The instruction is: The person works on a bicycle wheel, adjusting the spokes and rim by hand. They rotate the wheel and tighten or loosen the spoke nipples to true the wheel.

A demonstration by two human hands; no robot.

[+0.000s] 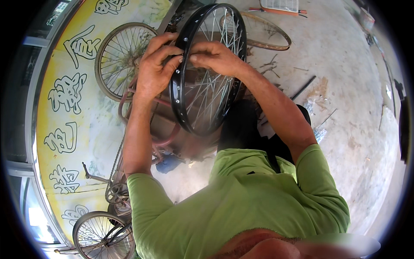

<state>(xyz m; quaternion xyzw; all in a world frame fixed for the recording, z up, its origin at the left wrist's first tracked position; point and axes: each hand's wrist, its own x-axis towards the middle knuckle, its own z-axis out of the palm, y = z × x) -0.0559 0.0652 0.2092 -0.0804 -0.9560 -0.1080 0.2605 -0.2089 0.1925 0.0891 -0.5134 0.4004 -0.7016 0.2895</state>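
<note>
A black bicycle wheel rim point(176, 88) stands upright in front of me, with silver spoke nipples along its outer face. Thin silver spokes cross inside it. On the rim's outer side is my left hand point(156, 64), its thumb and fingertips pinched together against the rim. My right hand point(217, 57) reaches over from the other side, its fingertips closed at the rim's inner side among the spokes. Both pinches meet at nearly the same spot, across the rim from each other. Whatever small part lies between the fingertips is hidden.
An old bicycle wheel point(100, 71) leans at the left by a yellow painted board point(64, 116). A reddish frame point(172, 136) lies beneath the black wheel. At the lower left stands another spoked wheel point(76, 228). A rusty rim point(276, 46), a white crate point(280, 6) and a black rod point(304, 86) lie on the floor.
</note>
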